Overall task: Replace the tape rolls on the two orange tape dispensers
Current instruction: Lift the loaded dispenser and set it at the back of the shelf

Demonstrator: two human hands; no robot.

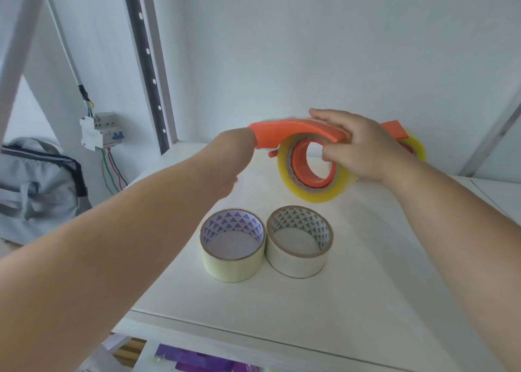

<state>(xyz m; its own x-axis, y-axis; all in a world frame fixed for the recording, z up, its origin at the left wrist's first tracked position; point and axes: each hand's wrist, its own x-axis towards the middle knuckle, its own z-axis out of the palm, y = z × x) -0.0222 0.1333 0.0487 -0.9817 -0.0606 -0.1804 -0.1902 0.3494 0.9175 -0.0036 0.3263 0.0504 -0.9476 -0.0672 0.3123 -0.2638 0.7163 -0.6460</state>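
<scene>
- Both forearms reach in from the lower corners of the frame and meet at an orange tape dispenser (296,132) held in the air at centre.
- From lower left, the left hand (234,154) is curled round the dispenser's handle end; the fingers are hidden behind the wrist and blurred.
- From lower right, the right hand (358,146) lies over the dispenser's arched top, fingers on top and thumb curled down at the hub, pinching it.
- On the dispenser's orange hub sits a yellowish clear tape roll (313,191), tilted toward the camera.
- Behind the right hand, at centre right, the second orange dispenser (393,127) rests on the white shelf (366,301), with its own yellowish roll (418,149) partly hidden.
- Lower centre, two tape rolls lie flat and touching on the shelf: the pale yellow roll (232,267) on the left, the white roll (296,261) on the right, both with triangle-printed cores.
- At left, a grey bag (36,191) and a wall-mounted breaker box (100,130).
</scene>
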